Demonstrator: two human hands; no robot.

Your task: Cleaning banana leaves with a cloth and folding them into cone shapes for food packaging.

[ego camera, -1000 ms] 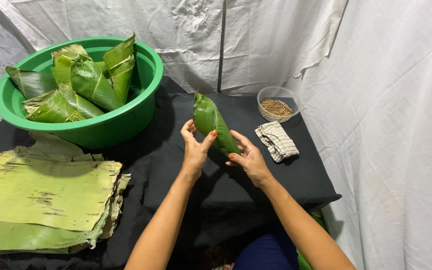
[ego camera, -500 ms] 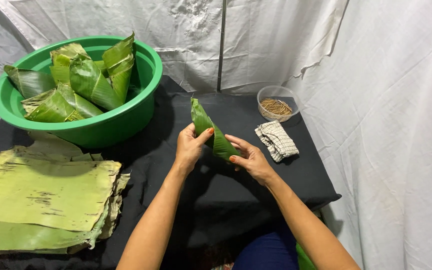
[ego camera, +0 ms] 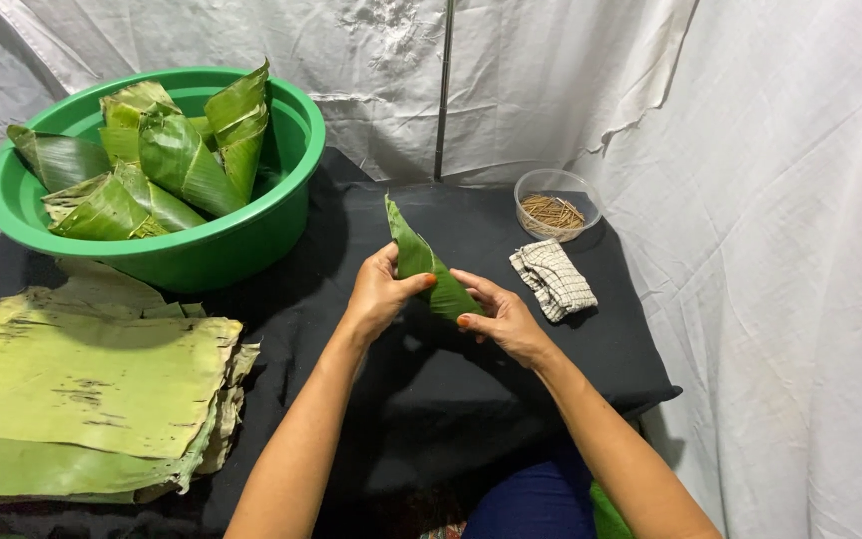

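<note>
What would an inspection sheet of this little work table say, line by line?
Surface: table under a black cloth, creased, draped over the edges.
Job's things: one folded banana-leaf parcel, cone-shaped, held above the cloth with its point up.
Clutter: green plastic basin with more leaf parcels; stack of flat banana leaves at front left; clear tub of small wooden sticks; folded checked cloth.
Hands: left hand and right hand both grip the held parcel, one on each side.
Cables: nothing seen.
Surroundings: white sheeting hung behind and to the right, with a dark pole at the back.
</note>
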